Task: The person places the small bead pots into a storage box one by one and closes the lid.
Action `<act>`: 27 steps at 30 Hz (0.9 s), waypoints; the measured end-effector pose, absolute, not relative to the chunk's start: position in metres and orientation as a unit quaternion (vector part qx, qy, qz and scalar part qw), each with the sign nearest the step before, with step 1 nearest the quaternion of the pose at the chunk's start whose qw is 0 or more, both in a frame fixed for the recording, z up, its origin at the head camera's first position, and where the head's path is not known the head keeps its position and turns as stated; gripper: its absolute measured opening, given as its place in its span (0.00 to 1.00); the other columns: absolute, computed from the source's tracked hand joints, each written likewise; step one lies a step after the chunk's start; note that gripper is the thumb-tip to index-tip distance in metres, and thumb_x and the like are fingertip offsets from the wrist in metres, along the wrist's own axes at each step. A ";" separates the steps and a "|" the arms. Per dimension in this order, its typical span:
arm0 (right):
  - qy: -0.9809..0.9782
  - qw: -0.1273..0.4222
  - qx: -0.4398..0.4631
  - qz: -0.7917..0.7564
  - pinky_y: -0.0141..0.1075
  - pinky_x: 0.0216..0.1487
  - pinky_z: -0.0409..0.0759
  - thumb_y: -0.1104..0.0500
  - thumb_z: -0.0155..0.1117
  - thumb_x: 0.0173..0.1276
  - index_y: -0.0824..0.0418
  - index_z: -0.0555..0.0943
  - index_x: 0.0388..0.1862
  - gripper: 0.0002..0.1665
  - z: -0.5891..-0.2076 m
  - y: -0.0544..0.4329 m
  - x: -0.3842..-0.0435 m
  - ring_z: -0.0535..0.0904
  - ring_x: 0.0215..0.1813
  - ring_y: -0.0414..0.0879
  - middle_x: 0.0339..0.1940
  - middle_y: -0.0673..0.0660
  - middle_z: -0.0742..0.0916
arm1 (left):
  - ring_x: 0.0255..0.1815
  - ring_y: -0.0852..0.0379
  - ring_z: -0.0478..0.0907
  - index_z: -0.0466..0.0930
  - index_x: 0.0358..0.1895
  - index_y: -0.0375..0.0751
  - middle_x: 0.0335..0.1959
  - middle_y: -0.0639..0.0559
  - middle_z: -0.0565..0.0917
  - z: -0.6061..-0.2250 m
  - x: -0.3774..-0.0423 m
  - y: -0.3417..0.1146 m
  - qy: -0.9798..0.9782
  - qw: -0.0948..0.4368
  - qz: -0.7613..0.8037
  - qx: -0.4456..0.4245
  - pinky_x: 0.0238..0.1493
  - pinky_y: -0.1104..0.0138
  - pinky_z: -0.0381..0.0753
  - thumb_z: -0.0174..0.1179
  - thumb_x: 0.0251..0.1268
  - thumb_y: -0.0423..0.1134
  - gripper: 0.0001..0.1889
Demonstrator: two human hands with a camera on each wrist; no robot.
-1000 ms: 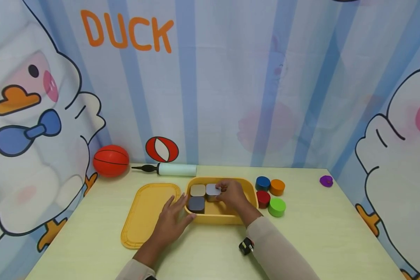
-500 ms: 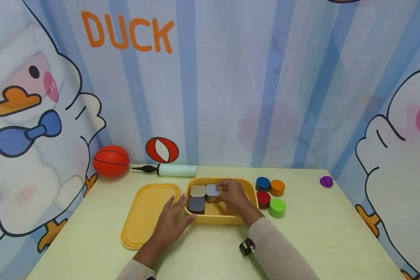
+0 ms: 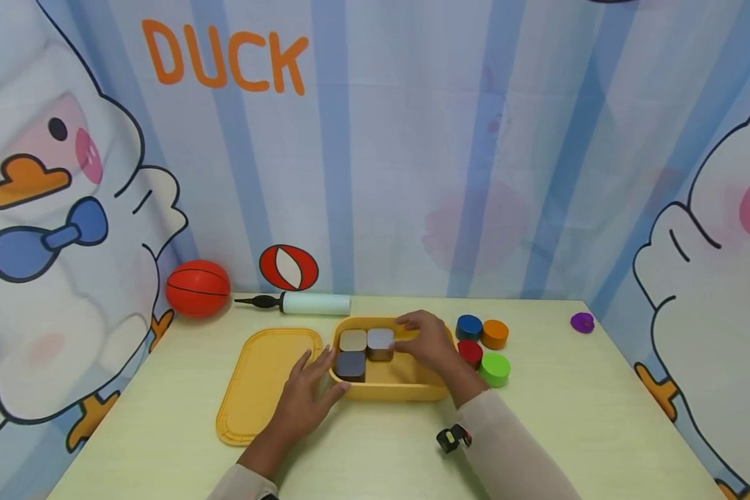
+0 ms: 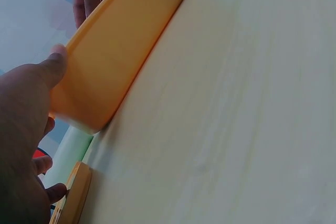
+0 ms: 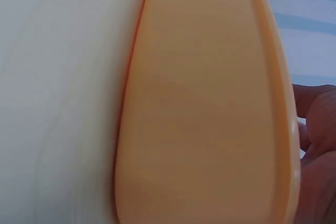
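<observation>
Since the earlier head frames, the right hand (image 3: 430, 342) has drawn back to the right from the lavender block (image 3: 380, 344), and its fingertips, which were on that block, now stand spread. In the head view the lavender block sits just left of those fingertips, inside the yellow container (image 3: 390, 394); whether the lower fingertip touches its side I cannot tell. Further left of the right hand are the cream block (image 3: 353, 339) and, nearer the person, the dark grey block (image 3: 351, 365). The left hand (image 3: 306, 397), fingers spread, is at the container's left end, its thumb by the near corner. A yellow lid (image 3: 264, 389) lies flat left of the left hand, partly behind it. Just right of the right hand and wrist are the blue disc (image 3: 469, 326), orange disc (image 3: 495, 333), red disc (image 3: 471, 353) and green disc (image 3: 495, 369).

From the left wrist, that hand's thumb rests against the container's rim, the other fingers lie apart below it, and the lid's edge shows beside the lowest fingertips.

From the right wrist, the container's wall stands left of the right hand; its fingertips are partly hidden behind the rim.
</observation>
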State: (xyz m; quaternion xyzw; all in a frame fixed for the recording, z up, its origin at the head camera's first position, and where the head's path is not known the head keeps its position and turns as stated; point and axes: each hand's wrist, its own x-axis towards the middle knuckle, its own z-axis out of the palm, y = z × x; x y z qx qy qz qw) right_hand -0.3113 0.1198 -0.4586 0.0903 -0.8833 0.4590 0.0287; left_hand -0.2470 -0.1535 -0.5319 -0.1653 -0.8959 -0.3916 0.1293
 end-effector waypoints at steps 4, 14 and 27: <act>-0.878 0.057 0.109 0.463 0.58 0.67 0.87 0.62 0.79 0.71 0.64 0.88 0.64 0.24 -0.457 0.136 -0.308 0.83 0.70 0.64 0.66 0.65 0.87 | 0.89 0.25 0.54 0.70 0.82 0.37 0.84 0.41 0.70 -0.532 -0.246 -0.152 -0.895 0.127 -0.395 -0.166 0.81 0.25 0.59 0.70 0.76 0.52 0.39; -0.873 0.083 0.161 0.453 0.65 0.80 0.74 0.60 0.76 0.75 0.64 0.86 0.68 0.25 -0.455 0.180 -0.298 0.77 0.78 0.65 0.73 0.64 0.84 | 0.88 0.23 0.56 0.71 0.81 0.36 0.82 0.38 0.72 -0.534 -0.244 -0.149 -0.893 0.136 -0.392 -0.176 0.80 0.25 0.61 0.70 0.75 0.51 0.38; -0.879 0.124 0.116 0.446 0.67 0.77 0.76 0.58 0.77 0.75 0.65 0.88 0.63 0.21 -0.460 0.222 -0.290 0.75 0.77 0.68 0.70 0.66 0.85 | 0.88 0.23 0.56 0.70 0.81 0.36 0.83 0.40 0.71 -0.531 -0.245 -0.151 -0.896 0.136 -0.389 -0.166 0.81 0.26 0.60 0.71 0.75 0.51 0.39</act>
